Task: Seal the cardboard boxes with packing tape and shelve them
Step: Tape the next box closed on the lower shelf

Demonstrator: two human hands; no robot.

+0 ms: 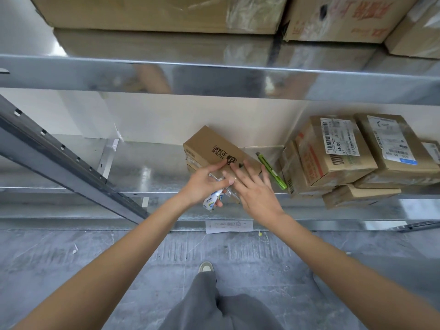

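Box in hand: a small brown cardboard box (215,150) is lying on the metal shelf (147,172), turned at an angle, with black print on its top face.
Left hand: the left hand (203,186) is curled round a roll of packing tape (213,198), whose white-and-blue label wrapper is seen below the fingers; its forefinger is laid on the near edge of the box.
Right hand: the right hand (253,186) is held with straight, spread fingers, pressed flat at the near end of the box, gripping nothing.
Stage, as judged: tape appears to be being laid and smoothed on this box; a clear, crinkled strip is seen between the two hands, though how far it runs over the seam cannot be told.
Done, as judged: several taped and labelled boxes (338,151) are already stacked on the same shelf to the right, and larger cartons (154,13) are stored on the shelf above.
Left: the strip is not yet cut; a green utility knife (271,172) is lying just beside the box for that.
Materials: matt, stiff corrugated card; glossy, thin film tape; galvanised sheet steel, bright and reflective, with a perforated grey upright (59,151).
Floor: grey concrete (95,270), with a paper slip (228,226) lying at the shelf foot.
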